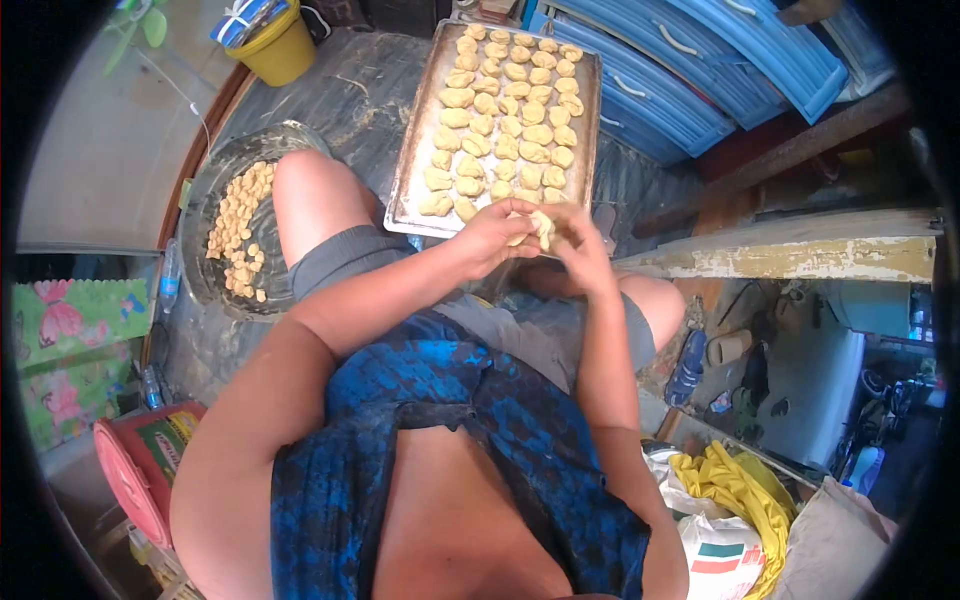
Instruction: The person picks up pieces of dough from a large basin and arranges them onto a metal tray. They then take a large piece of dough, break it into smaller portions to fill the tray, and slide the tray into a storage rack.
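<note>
A soft, pale yellow piece of dough (543, 230) is between my two hands, above the near edge of a metal baking tray (400, 213). My left hand (490, 238) pinches the dough from the left with its fingers closed. From the right, my right hand (582, 250) grips the same piece, its fingertips slightly blurred. Rows of shaped dough pieces (508, 125) cover most of the tray. By my left knee, a wide, dark round basin (205, 285) holds many small dough lumps (240, 225).
Blue drawers (640, 75) stand behind the tray to the right. A yellow bucket (272, 55) is at the back left. A worn wooden beam (800, 258) runs along the right. Lower down are a red-lidded tub (125, 465), a white sack (720, 560) and sandals (688, 368).
</note>
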{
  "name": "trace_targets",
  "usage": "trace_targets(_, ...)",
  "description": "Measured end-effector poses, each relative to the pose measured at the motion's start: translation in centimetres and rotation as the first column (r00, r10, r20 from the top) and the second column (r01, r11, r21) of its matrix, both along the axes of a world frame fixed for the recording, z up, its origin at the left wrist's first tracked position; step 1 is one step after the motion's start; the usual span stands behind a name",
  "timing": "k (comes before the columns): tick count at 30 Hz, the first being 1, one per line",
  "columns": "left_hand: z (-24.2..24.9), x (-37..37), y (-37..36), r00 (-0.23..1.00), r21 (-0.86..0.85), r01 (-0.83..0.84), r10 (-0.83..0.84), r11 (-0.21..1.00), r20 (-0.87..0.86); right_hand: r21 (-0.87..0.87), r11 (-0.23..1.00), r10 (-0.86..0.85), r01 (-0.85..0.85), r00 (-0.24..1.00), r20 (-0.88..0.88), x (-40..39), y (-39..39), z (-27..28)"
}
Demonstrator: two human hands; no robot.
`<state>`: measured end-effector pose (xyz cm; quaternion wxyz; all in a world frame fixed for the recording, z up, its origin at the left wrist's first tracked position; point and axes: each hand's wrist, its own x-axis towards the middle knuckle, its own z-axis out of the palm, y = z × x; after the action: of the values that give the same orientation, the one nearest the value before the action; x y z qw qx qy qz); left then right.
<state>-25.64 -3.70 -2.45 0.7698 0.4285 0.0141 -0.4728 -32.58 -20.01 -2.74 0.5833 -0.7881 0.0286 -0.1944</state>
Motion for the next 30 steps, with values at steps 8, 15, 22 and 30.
trace_targets(8, -0.9, 0.0, -0.6, 0.995, 0.097, 0.029, -0.038, 0.995, 0.092, 0.107, 0.986, -0.119, 0.129, 0.988, -0.094, -0.9, -1.1, -3.7)
trace_targets(15, 2.2, 2.5, 4.4, 0.968, 0.054, -0.130, 0.115, 0.990, 0.223, -0.643, 0.760, -0.182, 0.092, 0.980, -0.075, -0.4, 0.3, -3.2)
trace_targets(22, 4.6, 10.6, 18.1, 0.400, 0.013, -0.846, 0.618, 0.533, 0.676, -0.084, 0.984, -0.162, 0.154, 0.983, -0.085, -1.2, 1.8, 1.8)
trace_targets(30, 5.1, 10.7, 24.2, 0.196, 0.205, -0.978, -0.431, -0.028, 0.881, 0.225, 0.582, 0.522, -0.782, 0.571, 0.634, -4.5, 9.3, 19.6)
